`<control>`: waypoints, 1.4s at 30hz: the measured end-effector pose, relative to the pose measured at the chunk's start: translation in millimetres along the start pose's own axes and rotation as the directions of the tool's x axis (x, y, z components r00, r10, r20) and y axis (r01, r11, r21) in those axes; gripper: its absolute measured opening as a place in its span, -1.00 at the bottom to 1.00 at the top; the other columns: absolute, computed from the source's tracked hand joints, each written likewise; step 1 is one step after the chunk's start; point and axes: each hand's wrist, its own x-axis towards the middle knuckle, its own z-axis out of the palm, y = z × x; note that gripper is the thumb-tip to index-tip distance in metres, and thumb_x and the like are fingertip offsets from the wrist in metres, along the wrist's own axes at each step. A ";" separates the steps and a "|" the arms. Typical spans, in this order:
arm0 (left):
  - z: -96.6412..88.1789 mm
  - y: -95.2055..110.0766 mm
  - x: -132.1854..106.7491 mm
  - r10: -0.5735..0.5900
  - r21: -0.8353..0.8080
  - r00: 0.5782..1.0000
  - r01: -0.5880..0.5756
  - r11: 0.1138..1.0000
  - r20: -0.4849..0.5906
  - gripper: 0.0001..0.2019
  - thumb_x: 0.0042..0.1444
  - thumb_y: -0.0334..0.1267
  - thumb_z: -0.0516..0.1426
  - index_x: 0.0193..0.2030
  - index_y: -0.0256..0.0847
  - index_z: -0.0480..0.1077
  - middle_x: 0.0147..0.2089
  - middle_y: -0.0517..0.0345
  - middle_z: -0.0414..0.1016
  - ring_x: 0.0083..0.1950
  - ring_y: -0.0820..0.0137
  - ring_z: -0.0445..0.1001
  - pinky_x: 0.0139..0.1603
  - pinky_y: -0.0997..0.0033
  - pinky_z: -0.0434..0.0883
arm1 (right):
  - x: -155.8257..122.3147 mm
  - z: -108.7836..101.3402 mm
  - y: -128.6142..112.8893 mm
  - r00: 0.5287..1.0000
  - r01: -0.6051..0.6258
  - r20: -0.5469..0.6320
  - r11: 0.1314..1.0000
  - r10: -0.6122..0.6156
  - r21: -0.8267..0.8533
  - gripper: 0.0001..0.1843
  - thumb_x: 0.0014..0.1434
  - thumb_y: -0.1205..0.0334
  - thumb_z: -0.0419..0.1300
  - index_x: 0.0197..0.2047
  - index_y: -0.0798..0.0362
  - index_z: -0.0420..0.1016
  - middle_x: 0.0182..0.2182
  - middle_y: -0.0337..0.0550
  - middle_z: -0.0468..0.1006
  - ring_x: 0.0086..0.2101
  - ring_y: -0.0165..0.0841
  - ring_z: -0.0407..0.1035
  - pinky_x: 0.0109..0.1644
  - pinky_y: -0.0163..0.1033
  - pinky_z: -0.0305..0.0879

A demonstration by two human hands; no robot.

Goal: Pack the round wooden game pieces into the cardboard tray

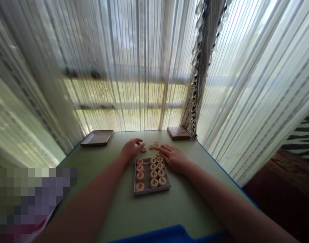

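A shallow box [146, 193] stands in the middle of the table, holding round Chinese chess pieces in columns. Red-marked pieces [140, 175] line its left side, and dark-marked pieces [153, 174] fill two columns on the right; a gap runs between them. Beyond the box, my left hand [131, 149] has its thumb and fingers apart, beside a couple of loose pieces [143, 150]. My right hand [173, 157] lies low over the table with fingers stretched out, its tips at another loose piece [159, 153]. More loose pieces [153, 146] lie between both hands.
An upturned tray-like lid [97, 137] sits at the table's far left corner. A brown closed box [179, 132] rests at the far right. Sheer striped curtains [134, 67] hang behind the green table [119, 209]. A blue edge [157, 234] shows in front.
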 end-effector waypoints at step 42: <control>-4.0 0.7 -3.1 0.120 -0.027 0.984 -0.117 0.993 0.135 -0.63 -0.06 -0.11 0.08 -0.13 -0.20 0.46 -0.36 0.12 0.50 -0.37 0.39 0.40 -0.28 0.44 0.32 | 22.3 -45.4 17.3 0.968 -0.237 0.055 0.964 0.245 -0.123 -0.61 -0.04 0.05 0.16 -0.17 0.08 0.49 -0.34 -0.05 0.54 -0.39 -0.30 0.40 -0.35 -0.32 0.21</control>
